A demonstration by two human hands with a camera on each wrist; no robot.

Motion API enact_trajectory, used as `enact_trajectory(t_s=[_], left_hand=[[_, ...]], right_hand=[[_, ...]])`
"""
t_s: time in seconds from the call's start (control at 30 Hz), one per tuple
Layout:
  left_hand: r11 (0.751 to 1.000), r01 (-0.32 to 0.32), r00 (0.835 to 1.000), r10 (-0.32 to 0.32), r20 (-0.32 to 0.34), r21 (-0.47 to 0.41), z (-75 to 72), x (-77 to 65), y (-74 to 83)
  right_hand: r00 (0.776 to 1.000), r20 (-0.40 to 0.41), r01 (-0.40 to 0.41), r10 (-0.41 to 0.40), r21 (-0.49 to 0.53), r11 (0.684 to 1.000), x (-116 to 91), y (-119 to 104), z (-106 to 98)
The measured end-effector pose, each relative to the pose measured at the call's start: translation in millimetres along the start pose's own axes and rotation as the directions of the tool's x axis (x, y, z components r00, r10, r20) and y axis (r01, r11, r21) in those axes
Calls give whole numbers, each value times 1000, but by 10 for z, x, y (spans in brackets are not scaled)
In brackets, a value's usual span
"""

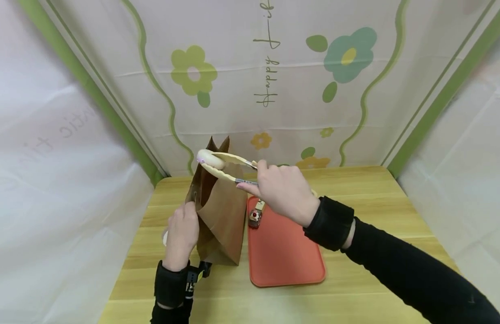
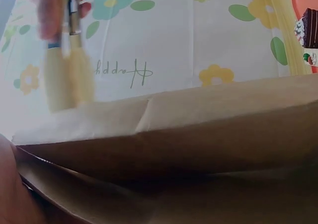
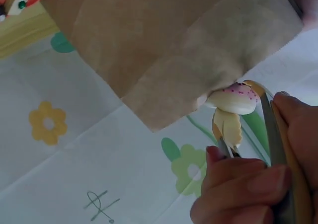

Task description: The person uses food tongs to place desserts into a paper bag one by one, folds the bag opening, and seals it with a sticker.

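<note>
My right hand (image 1: 284,191) grips a pair of tongs (image 1: 234,158) with cream tips and metal arms. Between the tips is a white, rounded toy doughnut (image 1: 211,159), its pink-dotted icing plain in the right wrist view. The doughnut overlaps the top edge of a brown paper bag (image 1: 225,216), which stands upright with its mouth parted. At the bag's near left rim, my left hand (image 1: 183,231) pinches the paper. In the left wrist view the tongs (image 2: 69,80) are blurred above the bag's edge, and the doughnut is hidden there.
Right of the bag lies a red tray (image 1: 286,265) on the wooden table (image 1: 367,279). A toy chocolate cake slice (image 1: 255,218) sits at its left side, beside a pale slice (image 1: 260,205). A white object (image 1: 165,238) peeks out behind my left hand. Printed cloth hangs around the table.
</note>
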State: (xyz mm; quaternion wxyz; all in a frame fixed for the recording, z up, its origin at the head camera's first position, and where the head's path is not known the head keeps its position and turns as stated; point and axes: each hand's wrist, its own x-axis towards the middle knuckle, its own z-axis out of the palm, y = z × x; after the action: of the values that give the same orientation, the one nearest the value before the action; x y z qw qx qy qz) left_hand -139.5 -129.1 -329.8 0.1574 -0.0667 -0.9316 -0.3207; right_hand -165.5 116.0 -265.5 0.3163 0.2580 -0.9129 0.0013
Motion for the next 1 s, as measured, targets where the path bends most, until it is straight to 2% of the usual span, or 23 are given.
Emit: enact_trajectory(t_s=[0.07, 0.1, 0.13, 0.17, 0.23, 0.3, 0.33, 0.37, 0.4, 0.47, 0.53, 0.63, 0.67, 0.73, 0.8, 0.87, 0.9, 0.97, 1.0], left_hand=[[996, -76, 996, 77, -33, 48, 4, -7, -9], [989, -126, 990, 131, -55, 72, 14, -7, -18], [987, -142, 986, 147, -75, 72, 18, -9, -20], [979, -181, 977, 190, -100, 94, 24, -11, -25], [944, -282, 940, 307, -146, 173, 37, -10, -37], [918, -335, 912, 373, -173, 212, 45, -12, -38], [928, -320, 919, 353, -175, 191, 43, -18, -30], [913, -341, 908, 381, -173, 222, 44, -19, -30], [910, -344, 908, 385, -166, 230, 40, -21, -26], [934, -300, 935, 328, -132, 194, 29, -28, -13], [966, -219, 969, 232, -89, 137, 18, -30, -1], [988, -136, 988, 140, -56, 77, 17, -26, 3], [984, -155, 985, 161, -67, 87, 21, -23, 0], [960, -240, 960, 256, -110, 142, 37, -17, -19], [923, -327, 916, 362, -171, 205, 60, -12, -47], [872, -395, 862, 460, -211, 288, 72, -8, -66], [869, -401, 856, 467, -219, 289, 75, -10, -72], [890, -378, 876, 433, -212, 255, 71, -18, -72], [903, -359, 892, 407, -198, 238, 64, -23, -66]], right_hand=[[999, -15, 38, -39, -48, 998, 29, 20, -36], [998, -22, 54, -55, -70, 996, 47, 31, -65], [997, -29, 70, -73, -92, 993, 68, 40, -102], [996, -29, 83, -86, -108, 991, 88, 50, -144], [994, -19, 104, -107, -131, 986, 127, 65, -219], [993, 4, 121, -122, -141, 983, 158, 73, -284], [992, 18, 126, -125, -144, 982, 170, 74, -308], [991, 30, 130, -127, -144, 981, 178, 74, -328], [991, 40, 134, -130, -143, 981, 185, 73, -343], [990, 59, 137, -130, -136, 981, 189, 70, -359], [990, 64, 137, -129, -135, 981, 182, 69, -360], [990, 56, 135, -129, -135, 982, 163, 80, -343], [991, 49, 132, -126, -134, 982, 157, 86, -335], [993, 38, 119, -115, -132, 984, 147, 100, -313], [994, 38, 102, -98, -125, 987, 140, 114, -289], [996, 59, 73, -67, -104, 992, 137, 123, -265], [996, 78, 57, -50, -92, 994, 135, 126, -254], [992, 124, 23, -15, -67, 997, 130, 126, -236], [989, 147, 7, 2, -56, 998, 126, 125, -225]])
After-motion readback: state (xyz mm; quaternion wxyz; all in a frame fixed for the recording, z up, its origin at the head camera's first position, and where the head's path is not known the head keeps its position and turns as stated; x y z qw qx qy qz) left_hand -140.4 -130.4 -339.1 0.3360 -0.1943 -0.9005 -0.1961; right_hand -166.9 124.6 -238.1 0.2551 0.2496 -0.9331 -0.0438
